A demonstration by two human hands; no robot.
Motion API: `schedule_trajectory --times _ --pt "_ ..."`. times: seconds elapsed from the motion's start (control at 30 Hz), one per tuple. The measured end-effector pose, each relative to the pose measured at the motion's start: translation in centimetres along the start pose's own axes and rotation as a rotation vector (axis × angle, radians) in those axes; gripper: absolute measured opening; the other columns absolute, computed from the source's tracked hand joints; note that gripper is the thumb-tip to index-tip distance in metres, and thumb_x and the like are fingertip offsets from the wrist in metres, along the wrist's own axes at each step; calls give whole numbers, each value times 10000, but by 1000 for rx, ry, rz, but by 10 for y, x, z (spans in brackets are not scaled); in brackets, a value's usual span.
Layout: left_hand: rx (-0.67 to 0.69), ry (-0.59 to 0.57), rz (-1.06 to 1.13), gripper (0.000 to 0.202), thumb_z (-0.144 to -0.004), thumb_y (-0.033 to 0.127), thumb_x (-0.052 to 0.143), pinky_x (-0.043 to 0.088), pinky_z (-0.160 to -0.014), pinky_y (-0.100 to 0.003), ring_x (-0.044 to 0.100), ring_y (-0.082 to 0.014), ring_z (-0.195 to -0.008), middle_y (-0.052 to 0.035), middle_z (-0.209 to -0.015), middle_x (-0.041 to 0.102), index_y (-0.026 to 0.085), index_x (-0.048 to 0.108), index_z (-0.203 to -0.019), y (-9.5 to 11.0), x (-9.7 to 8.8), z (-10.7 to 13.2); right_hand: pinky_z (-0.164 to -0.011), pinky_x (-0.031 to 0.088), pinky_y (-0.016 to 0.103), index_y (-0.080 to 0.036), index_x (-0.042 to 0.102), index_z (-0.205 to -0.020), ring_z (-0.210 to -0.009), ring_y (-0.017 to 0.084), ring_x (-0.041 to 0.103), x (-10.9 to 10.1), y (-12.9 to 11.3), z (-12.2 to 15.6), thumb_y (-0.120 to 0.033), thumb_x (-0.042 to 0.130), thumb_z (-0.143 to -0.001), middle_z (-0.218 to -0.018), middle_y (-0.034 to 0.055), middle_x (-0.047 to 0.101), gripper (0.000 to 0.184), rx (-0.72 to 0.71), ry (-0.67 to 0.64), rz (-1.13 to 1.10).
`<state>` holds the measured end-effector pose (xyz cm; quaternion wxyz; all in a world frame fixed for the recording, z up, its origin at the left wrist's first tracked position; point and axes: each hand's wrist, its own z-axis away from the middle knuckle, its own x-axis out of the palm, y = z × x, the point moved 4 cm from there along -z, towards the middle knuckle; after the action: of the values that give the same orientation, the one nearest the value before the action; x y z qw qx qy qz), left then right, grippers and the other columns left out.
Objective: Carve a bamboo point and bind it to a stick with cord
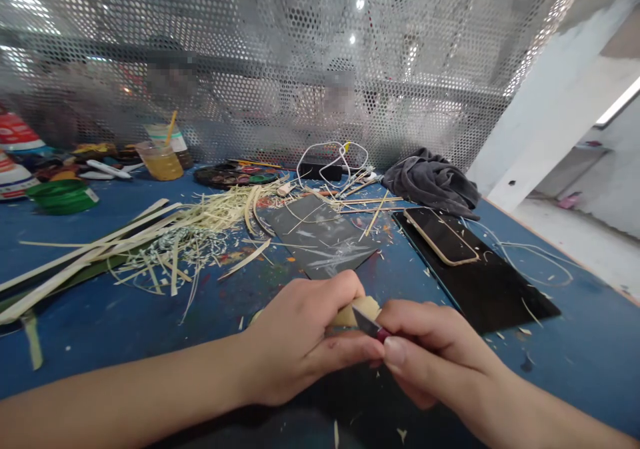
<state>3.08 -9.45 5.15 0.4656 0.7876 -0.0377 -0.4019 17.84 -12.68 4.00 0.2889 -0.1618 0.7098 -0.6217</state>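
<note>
My left hand (300, 339) is closed round a small pale piece of bamboo (356, 310) near the front edge of the blue table (125, 316). My right hand (430, 352) grips a small knife (369, 324) with a dark red handle; its blade lies against the bamboo piece. The two hands touch at the thumbs. Most of the bamboo piece is hidden by my fingers.
Long bamboo strips (85, 252) and a heap of shavings (200, 232) lie at left. A dark cutting mat (320, 236) sits ahead, a phone (441, 236) on a black board (490, 289) at right, and a grey cloth (433, 181), white cable (330, 159), paint cup (160, 159) behind. A perforated metal screen (280, 62) closes the back.
</note>
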Motion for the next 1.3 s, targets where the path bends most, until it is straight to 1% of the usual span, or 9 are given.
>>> schedule_trajectory --times 0.23,0.37,0.43,0.53,0.67,0.77,0.97,1.13,1.3 --pt "-41 40 87 504 -844 696 530 236 -486 -227 367 -113 -565 67 -621 430 211 432 -745 -6 -6 -4 -503 310 167 -202 581 -890 -595 65 349 -4 6 2 -437 491 -1004 -690 -57 416 276 35 22 -104" --pt "-90 276 208 447 -895 589 541 238 -475 -222 266 -97 -533 82 -621 320 218 366 -719 -17 -24 -6 -672 463 200 -310 621 -1186 -716 76 487 -8 6 0 -355 537 -997 -858 -29 503 212 -89 -15 -404" --pt "-99 379 301 436 -933 564 492 237 -465 -224 244 -94 -521 79 -635 297 221 339 -712 -22 -32 -7 -525 461 176 -399 556 -1301 -548 37 459 -11 6 -4 -355 499 -1011 -871 -32 524 298 -179 -39 -599" --pt "-112 376 354 414 -954 539 464 221 -452 -228 216 -91 -507 80 -637 286 222 339 -718 -26 -33 -10 -367 269 108 -394 589 -1280 -410 1 260 -16 11 -11 -386 484 -1013 -757 -50 529 287 -161 6 -695" --pt "-107 359 207 383 -916 451 544 233 -457 -224 240 -87 -505 86 -613 294 221 335 -692 -19 -30 -9 -568 458 183 -295 632 -1229 -577 45 425 -16 14 -17 -366 556 -980 -923 -3 590 270 -131 148 -695" --pt "-140 359 106 367 -866 373 620 247 -457 -219 253 -83 -497 98 -594 306 223 336 -687 -14 -29 -7 -644 538 255 -346 570 -1218 -632 65 519 -12 13 -17 -318 590 -956 -1111 -7 604 265 -167 114 -667" --pt "-128 364 66 379 -858 341 625 267 -469 -215 259 -80 -503 104 -590 305 223 319 -669 -12 -31 -8 -340 166 115 -311 514 -1125 -363 34 217 -14 25 -16 -509 588 -918 -571 -82 586 296 -8 111 -601" --pt "-137 333 64 371 -859 319 627 276 -477 -211 264 -76 -507 109 -601 311 221 317 -682 -12 -30 -9 -343 129 134 -229 520 -1310 -378 36 157 -19 30 -19 -397 618 -880 -503 -99 477 472 120 303 -636" --pt "-138 309 73 375 -859 322 636 262 -472 -212 261 -73 -504 110 -592 306 217 323 -680 -11 -28 -7 -349 149 130 -232 491 -1399 -389 32 167 -18 26 -20 -304 581 -879 -533 -86 483 532 126 320 -641"
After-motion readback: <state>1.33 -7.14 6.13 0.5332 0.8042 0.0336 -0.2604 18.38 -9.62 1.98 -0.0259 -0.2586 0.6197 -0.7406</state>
